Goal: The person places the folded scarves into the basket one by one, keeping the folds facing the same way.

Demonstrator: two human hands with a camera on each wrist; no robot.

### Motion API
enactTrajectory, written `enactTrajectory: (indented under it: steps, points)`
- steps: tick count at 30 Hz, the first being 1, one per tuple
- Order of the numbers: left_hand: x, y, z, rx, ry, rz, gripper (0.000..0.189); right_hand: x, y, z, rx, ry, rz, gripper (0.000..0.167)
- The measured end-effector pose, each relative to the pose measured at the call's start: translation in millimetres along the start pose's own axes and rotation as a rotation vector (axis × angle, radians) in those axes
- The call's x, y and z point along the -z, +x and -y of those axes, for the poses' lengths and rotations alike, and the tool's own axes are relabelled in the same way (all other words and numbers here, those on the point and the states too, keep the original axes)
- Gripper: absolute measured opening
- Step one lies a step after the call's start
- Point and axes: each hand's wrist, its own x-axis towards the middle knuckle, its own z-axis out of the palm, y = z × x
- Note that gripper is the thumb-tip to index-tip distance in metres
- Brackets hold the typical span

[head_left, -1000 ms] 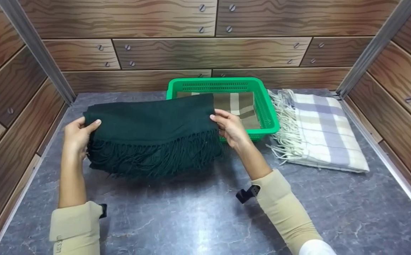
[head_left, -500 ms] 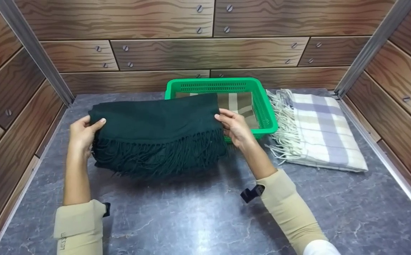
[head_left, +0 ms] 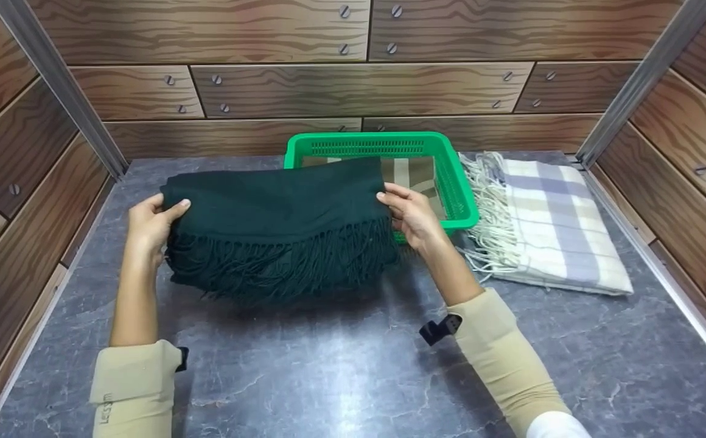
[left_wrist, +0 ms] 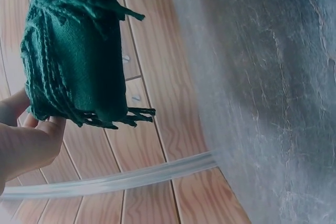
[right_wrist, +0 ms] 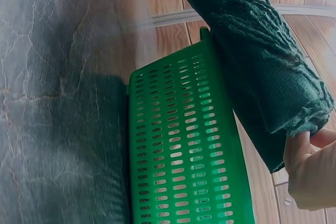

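Note:
A folded dark green fringed scarf (head_left: 274,204) is held up between my two hands, its fringe hanging toward me. My left hand (head_left: 151,225) grips its left end, thumb on top; in the left wrist view the fingers go beneath the folded scarf (left_wrist: 89,61). The right hand (head_left: 412,216) pinches the other end, and the right wrist view shows that hand (right_wrist: 312,169) at the end of the roll-like fold. Behind and partly under the scarf stands a green plastic basket (head_left: 465,194), its left front hidden. Inside it lies a brown and cream checked cloth (head_left: 405,173).
Right of the basket lies a folded white and lavender plaid scarf (head_left: 563,225), its fringe against the basket side. The grey marbled tabletop (head_left: 328,371) is bounded by wood-patterned walls (head_left: 353,91) and metal corner posts (head_left: 61,85).
Both hands have shifted a little to the right with the dark green scarf, which now covers more of the basket's front. The basket and the plaid scarf have stayed put.

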Motion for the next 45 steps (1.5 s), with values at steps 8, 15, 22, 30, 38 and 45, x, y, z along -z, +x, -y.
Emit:
enactTrajectory:
  steps: [8,15,22,30,38,45]
  points:
    - [-6.2,2.9,-4.8,-0.023,0.038,0.006,0.057,5.6,0.8,6.5,-0.028,0.031,-0.030,0.050]
    - [-10.6,5.1,-10.8,-0.027,0.030,0.033,0.059,10.9,1.7,11.6,-0.033,0.060,-0.047,0.049]
    - [-15.5,8.3,-15.6,-0.020,0.011,0.052,0.059,16.9,3.2,15.4,-0.018,0.071,-0.040,0.048]
    - [-16.5,8.9,-18.1,-0.008,-0.031,0.088,0.060,24.0,2.5,20.6,-0.031,0.041,-0.066,0.049]
    - [-18.3,12.3,-22.5,0.031,-0.075,0.122,0.063,30.6,3.1,25.4,-0.027,0.039,-0.075,0.043]
    - [-23.0,16.4,-24.0,0.029,-0.080,0.140,0.063,36.3,4.6,27.8,-0.039,0.038,-0.087,0.048]
